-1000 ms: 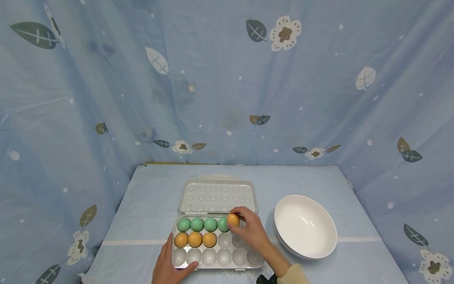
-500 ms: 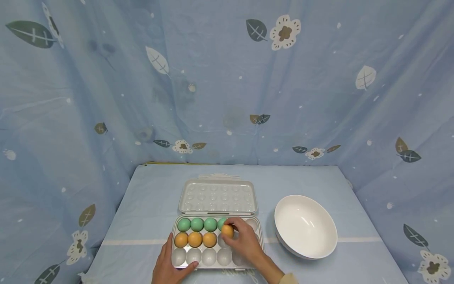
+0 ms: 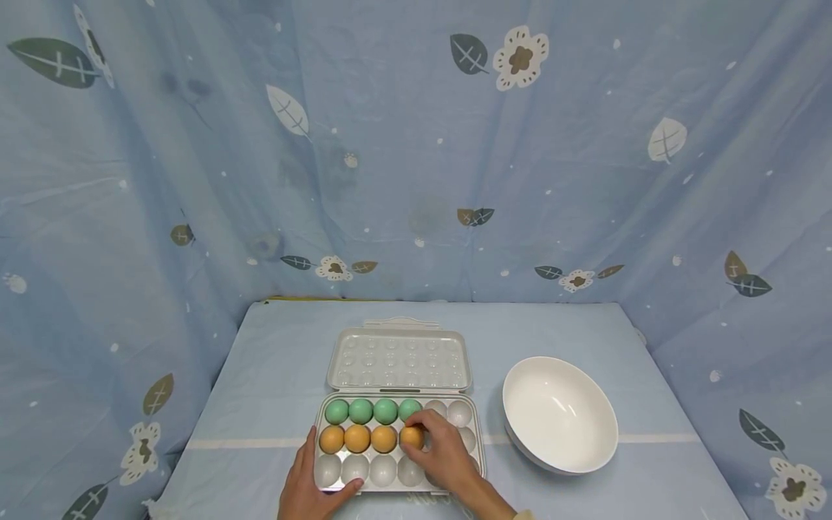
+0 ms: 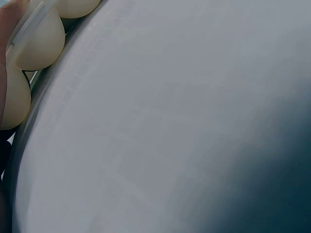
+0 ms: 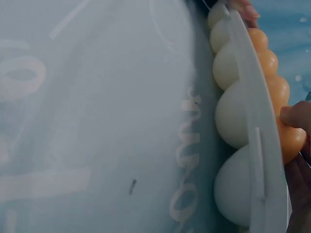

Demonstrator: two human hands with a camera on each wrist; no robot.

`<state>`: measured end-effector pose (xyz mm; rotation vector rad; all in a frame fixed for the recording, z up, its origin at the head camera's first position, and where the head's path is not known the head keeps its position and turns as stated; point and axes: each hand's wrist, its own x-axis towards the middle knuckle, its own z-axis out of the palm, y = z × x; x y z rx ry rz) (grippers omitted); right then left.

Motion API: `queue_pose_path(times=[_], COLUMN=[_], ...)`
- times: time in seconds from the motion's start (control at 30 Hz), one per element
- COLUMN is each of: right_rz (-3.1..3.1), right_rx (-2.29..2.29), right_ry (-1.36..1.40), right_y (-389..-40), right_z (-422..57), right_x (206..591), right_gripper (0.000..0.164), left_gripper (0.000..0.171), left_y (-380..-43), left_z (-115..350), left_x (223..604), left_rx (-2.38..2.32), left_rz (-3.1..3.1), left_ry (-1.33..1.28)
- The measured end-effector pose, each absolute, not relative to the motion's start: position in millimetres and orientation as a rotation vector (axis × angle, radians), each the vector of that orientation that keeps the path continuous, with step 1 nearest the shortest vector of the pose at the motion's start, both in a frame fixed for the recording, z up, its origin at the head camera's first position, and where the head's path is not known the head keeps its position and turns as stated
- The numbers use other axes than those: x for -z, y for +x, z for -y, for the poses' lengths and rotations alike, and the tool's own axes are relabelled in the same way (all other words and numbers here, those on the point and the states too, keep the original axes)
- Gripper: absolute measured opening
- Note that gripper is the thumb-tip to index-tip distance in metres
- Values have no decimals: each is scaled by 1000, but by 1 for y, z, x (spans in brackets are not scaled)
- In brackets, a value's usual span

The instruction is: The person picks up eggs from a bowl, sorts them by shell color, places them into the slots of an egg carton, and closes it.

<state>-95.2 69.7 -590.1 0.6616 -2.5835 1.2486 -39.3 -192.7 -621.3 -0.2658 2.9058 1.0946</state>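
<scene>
A pale plastic egg box (image 3: 369,460) lies with its lid folded back on the cloth-covered table. Along its back row sit several green eggs (image 3: 360,411); several orange eggs (image 3: 357,438) fill the left of the middle row. My right hand (image 3: 445,451) pinches another orange egg (image 3: 412,438) at the fourth hollow of that row. In the right wrist view, my thumb (image 5: 297,115) presses this egg (image 5: 291,141) above the box's rim. My left hand (image 3: 308,480) rests at the front left corner, fingers along the side, thumb on the front edge.
To the right of the box stands a large white bowl (image 3: 559,415). The lid (image 3: 399,359) lies flat behind the hollows. Patterned blue curtains (image 3: 416,144) enclose the table at the back and sides.
My right hand has carried the orange egg left and toward me, from over the back row down to the fourth middle-row hollow. The left hand has stayed in place.
</scene>
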Motion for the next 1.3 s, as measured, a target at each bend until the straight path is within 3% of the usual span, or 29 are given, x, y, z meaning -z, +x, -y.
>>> queue_pose_path(times=[0.57, 1.13, 1.3], right_rz=[2590, 2610, 2674], right_rx=[-1243, -1193, -1271], right_ry=[667, 593, 499], right_y=[-98, -131, -146], right_z=[-74, -96, -101], right_x=[577, 557, 553], right_gripper=[37, 44, 52], left_gripper=[137, 138, 137], left_y=[-40, -39, -39], left_z=[192, 193, 193], left_x=[623, 623, 623], left_rx=[-1126, -1122, -1127], left_rz=[-2933, -2938, -2942], left_ry=[-246, -239, -231])
